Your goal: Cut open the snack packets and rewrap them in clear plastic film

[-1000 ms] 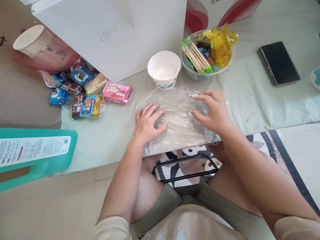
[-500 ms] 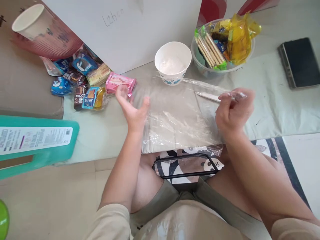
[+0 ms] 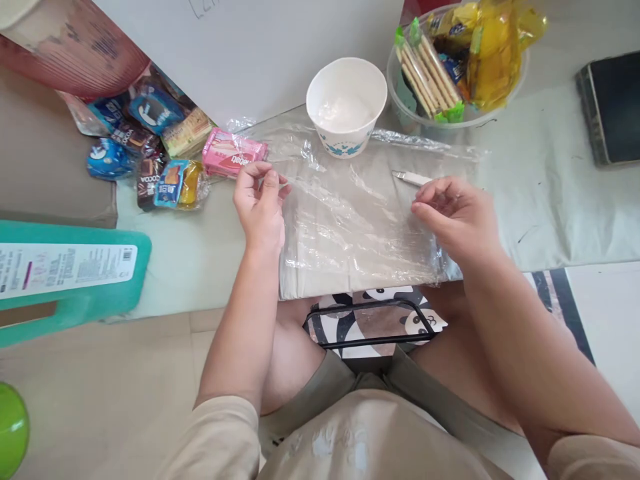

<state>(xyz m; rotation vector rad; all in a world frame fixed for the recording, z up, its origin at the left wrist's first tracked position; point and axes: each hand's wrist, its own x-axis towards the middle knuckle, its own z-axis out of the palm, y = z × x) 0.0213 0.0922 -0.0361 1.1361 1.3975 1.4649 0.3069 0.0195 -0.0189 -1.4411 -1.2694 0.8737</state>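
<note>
A sheet of clear plastic film (image 3: 350, 227) lies creased over the table in front of me. At its left edge my left hand (image 3: 260, 203) is closed in a pinch on the film, close to a pink snack packet (image 3: 231, 153). My right hand (image 3: 457, 217) is over the film's right side with fingers loosely curled and the thumb apart, holding nothing that I can see. Just beyond its fingertips lies a white-handled craft knife (image 3: 411, 177), its handle partly hidden by the hand. A white paper cup (image 3: 345, 100) with a blue pattern stands at the film's far edge.
Several wrapped snacks (image 3: 155, 110) lie in a pile at the left. A clear plastic bowl (image 3: 517, 87) of packets and a black phone (image 3: 617, 107) are at the back right. A teal container (image 3: 143, 263) is at the near left, and a white board (image 3: 270, 53) stands behind.
My right hand has let go of the film, which now lies flatter beside the cup, and has moved lower. My left hand has gone from spread fingers to a pinch. The view has tilted down.
</note>
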